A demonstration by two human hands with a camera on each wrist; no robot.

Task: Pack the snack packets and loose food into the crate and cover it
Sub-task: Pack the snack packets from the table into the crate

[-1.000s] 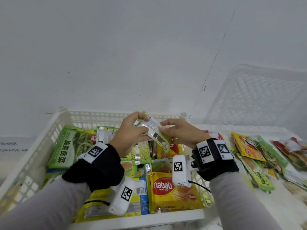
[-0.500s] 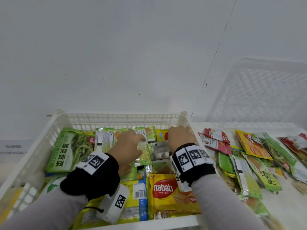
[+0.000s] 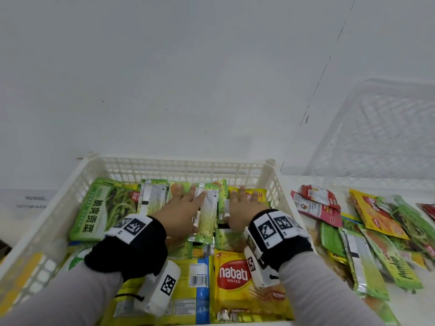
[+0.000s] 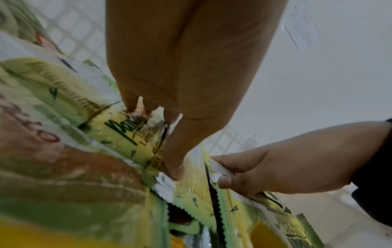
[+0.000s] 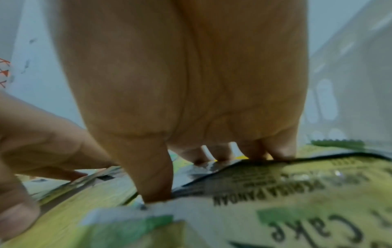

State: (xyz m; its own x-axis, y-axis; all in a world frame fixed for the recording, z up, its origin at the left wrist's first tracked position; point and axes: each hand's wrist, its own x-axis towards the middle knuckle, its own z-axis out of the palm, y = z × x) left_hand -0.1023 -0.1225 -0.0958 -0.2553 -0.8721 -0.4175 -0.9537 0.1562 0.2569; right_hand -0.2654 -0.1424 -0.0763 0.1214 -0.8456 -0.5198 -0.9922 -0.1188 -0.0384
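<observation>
Green packet (image 3: 205, 209), lifted a second ago, now lies in the crate (image 3: 181, 166); left hand (image 3: 181, 211) and right hand (image 3: 240, 208) press flat, so counter packets (image 3: 367, 229) remain.

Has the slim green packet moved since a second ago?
Yes. The slim green packet went down from above the crate's far rim to lie on the packed snacks inside.

Plain white wall (image 3: 188, 67) fills the twelve o'clock field; a dark vertical seam (image 3: 324, 69) runs at one o'clock. Lighting even.
</observation>
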